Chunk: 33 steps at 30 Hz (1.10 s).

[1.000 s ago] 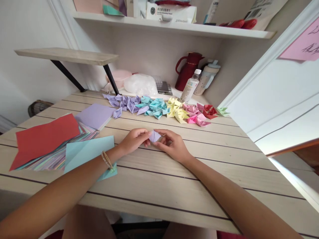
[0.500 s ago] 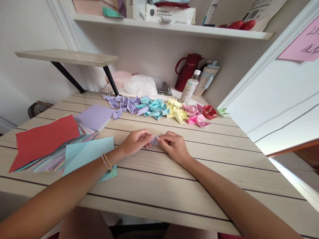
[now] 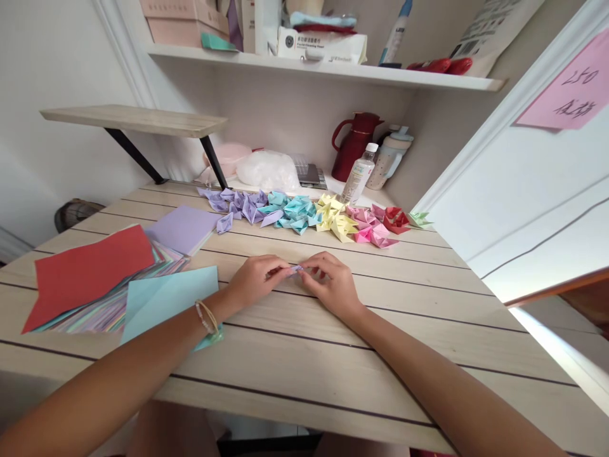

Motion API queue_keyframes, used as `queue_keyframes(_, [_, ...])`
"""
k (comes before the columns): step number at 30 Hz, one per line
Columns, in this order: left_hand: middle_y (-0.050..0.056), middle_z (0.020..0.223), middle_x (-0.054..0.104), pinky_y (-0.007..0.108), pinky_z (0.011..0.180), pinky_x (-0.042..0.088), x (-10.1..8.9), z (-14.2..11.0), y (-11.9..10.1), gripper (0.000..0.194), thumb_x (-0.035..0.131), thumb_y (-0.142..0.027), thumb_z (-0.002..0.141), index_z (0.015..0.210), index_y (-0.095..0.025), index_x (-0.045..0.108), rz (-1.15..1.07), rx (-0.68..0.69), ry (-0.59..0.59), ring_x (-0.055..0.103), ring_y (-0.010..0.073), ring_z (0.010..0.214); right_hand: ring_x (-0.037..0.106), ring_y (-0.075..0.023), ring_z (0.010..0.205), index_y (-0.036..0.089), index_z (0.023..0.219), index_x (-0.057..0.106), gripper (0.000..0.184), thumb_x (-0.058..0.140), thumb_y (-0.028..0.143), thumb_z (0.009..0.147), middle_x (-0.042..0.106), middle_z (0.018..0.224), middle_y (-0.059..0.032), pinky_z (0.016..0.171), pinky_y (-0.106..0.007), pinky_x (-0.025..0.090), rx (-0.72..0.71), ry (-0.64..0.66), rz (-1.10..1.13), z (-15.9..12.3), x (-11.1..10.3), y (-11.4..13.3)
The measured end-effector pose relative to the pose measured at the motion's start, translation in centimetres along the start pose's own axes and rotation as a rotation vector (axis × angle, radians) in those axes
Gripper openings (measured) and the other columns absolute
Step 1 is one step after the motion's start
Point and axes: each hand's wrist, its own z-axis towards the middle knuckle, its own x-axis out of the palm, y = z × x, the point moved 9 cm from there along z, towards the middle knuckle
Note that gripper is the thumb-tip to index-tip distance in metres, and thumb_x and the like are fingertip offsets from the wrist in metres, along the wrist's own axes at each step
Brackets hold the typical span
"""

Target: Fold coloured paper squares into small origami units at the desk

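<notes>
Seen from the hands, the shelf (image 3: 380, 75) at 12 o'clock bears a white pack (image 3: 323, 46) printed "Facial Cleaning Towel" under a line of Chinese characters. At 2 o'clock a pink note (image 3: 566, 89) on the white surface reads "250", with handwritten characters below. The clear bottle (image 3: 358, 181) at 1 o'clock has a white cap and a label too small to read; its contents cannot be told. Behind it stand a dark red jug (image 3: 354, 149) and a pale tumbler (image 3: 387, 162) with a handle. A pink bowl (image 3: 231, 158) sits at 11 o'clock, beside a translucent plastic bag (image 3: 268, 170) with whitish contents.

The left hand (image 3: 259, 278) and right hand (image 3: 333, 282) are nearly closed, fingertips almost meeting, each pinching the small purple folded paper (image 3: 295, 269) between them above the counter (image 3: 304, 343). Folded paper pieces (image 3: 299, 212) in purple, blue, yellow, pink, red and green run from 11 to 2 o'clock. At 9 o'clock lies a paper stack (image 3: 95, 314) with a red sheet (image 3: 95, 266) on top; a purple sheet (image 3: 185, 228) is at 10, and a light blue sheet (image 3: 166, 295) lies partly under the left forearm.
</notes>
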Motion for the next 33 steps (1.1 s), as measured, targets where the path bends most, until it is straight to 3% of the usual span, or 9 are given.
queue_keyframes(6, [0.004,0.082,0.069,0.021,0.06,0.044,0.5,-0.2,-0.4,0.021,0.053,-0.034,0.086,0.089,-0.018,0.067,0.018,0.022,0.034,0.059,0.012,0.068,0.059,-0.0132,0.068,0.021,0.086,0.065,0.01,0.059,0.02,0.079,0.064,0.084,-0.0037,0.059,-0.025,0.048,-0.066,0.033,-0.062,-0.1,0.4,0.7])
queue_keyframes(12, [0.0,0.068,0.062,0.021,0.054,0.038,0.8,-0.1,0.5,0.029,0.048,-0.039,0.086,0.081,-0.016,0.065,-0.093,-0.122,0.103,0.048,0.0091,0.056,0.06,-0.015,0.073,0.021,0.087,0.065,0.01,0.057,0.026,0.084,0.064,0.088,-0.0059,0.06,-0.026,0.049,-0.043,0.141,0.079,0.0,1.3,0.1])
queue_keyframes(19, [-0.002,0.063,0.049,0.02,0.047,0.029,2.5,-0.4,2.0,0.032,0.052,-0.046,0.082,0.08,-0.015,0.057,-0.436,-0.313,0.299,0.041,0.0082,0.054,0.057,-0.0146,0.07,0.021,0.088,0.063,0.014,0.054,0.03,0.086,0.063,0.086,-0.0057,0.058,-0.026,0.046,0.019,0.221,0.135,0.2,1.9,0.1])
queue_keyframes(25, [0.0,0.068,0.052,0.021,0.054,0.034,2.8,-0.4,1.9,0.03,0.059,-0.044,0.078,0.077,-0.014,0.055,-0.58,-0.366,0.376,0.047,0.0099,0.061,0.054,-0.0128,0.067,0.02,0.087,0.063,0.014,0.055,0.032,0.085,0.061,0.085,-0.0044,0.06,-0.025,0.045,0.011,0.283,0.177,0.0,2.3,0.3])
queue_keyframes(33, [-0.003,0.065,0.048,0.02,0.049,0.028,2.8,-0.5,2.1,0.032,0.058,-0.046,0.078,0.08,-0.014,0.056,-0.623,-0.407,0.402,0.039,0.0073,0.055,0.052,-0.0119,0.068,0.019,0.085,0.063,0.016,0.055,0.033,0.085,0.059,0.084,-0.0039,0.058,-0.023,0.042,0.034,0.305,0.253,0.2,2.4,0.1])
